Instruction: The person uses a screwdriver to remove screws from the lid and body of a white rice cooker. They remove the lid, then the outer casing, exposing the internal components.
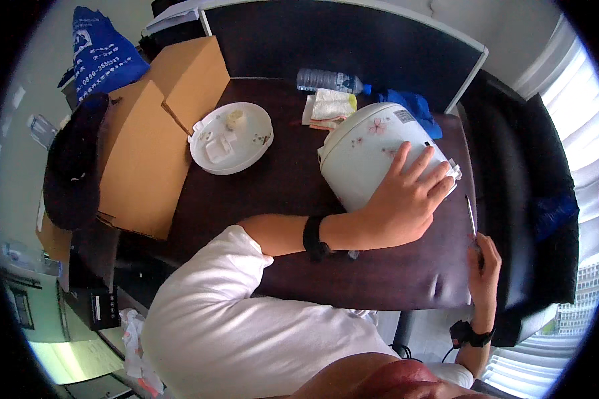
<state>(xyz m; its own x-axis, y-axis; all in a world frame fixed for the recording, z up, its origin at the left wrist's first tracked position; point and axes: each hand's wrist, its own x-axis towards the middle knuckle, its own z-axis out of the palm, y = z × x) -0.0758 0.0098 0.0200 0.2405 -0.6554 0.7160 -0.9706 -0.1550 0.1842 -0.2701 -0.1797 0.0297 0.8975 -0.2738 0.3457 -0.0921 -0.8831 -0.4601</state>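
A white rice cooker (359,156) with pink flower prints lies on its side on the dark brown table. My left hand (409,199) rests on it with the fingers spread. At the table's right edge, my right hand (484,266) is closed around a screwdriver (471,214), its thin shaft pointing away from me. The tip is apart from the cooker. A round white lid (249,149) lies to the left like a dish. In it are a white plastic piece (219,148) and a small pale yellowish piece (235,120).
A large cardboard box (140,159) stands on the left, with a dark cap (76,166) and a blue bag (103,56) beside it. Behind the cooker are a water bottle (329,80), folded cloths (333,106) and blue fabric (412,106). A dark partition (353,36) borders the far side.
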